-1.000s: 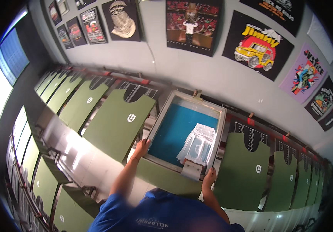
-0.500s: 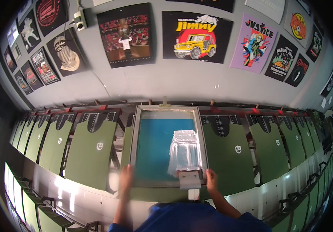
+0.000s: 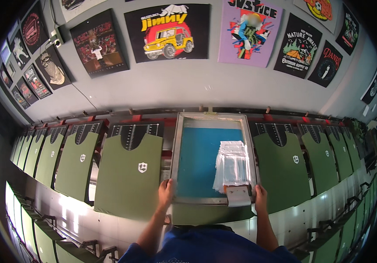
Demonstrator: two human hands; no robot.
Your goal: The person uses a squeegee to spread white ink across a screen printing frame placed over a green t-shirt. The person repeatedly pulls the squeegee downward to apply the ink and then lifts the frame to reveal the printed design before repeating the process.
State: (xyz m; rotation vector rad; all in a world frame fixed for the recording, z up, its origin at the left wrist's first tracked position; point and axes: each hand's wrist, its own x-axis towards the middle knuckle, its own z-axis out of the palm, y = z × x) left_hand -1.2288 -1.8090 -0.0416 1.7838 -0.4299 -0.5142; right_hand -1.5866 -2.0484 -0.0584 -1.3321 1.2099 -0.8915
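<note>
A screen printing frame (image 3: 179, 153) with blue mesh lies over one green shirt board in the middle. White ink (image 3: 232, 162) is smeared over the right part of the mesh. At the near right corner a pale squeegee (image 3: 238, 196) with a bent grip rests in the frame, untouched. My left hand (image 3: 165, 192) is closed on the frame's left side near its lower corner. Opposite it, my right hand (image 3: 260, 193) grips the right side. Most of the green shirt under the frame (image 3: 210, 215) is hidden; whether the frame touches it, I cannot tell.
A green shirt (image 3: 129, 184) with a small white emblem is spread on the board to the left, and another shirt (image 3: 282, 175) to the right. Several more line both sides. Behind runs a dark rail (image 3: 153, 113); nearer, a second row of boards (image 3: 39, 228) curves past.
Both hands have carried the frame one board to the right, squeegee with it. The shirt formerly beneath it now shows to its left, bearing a white emblem. My view has shifted right too.
</note>
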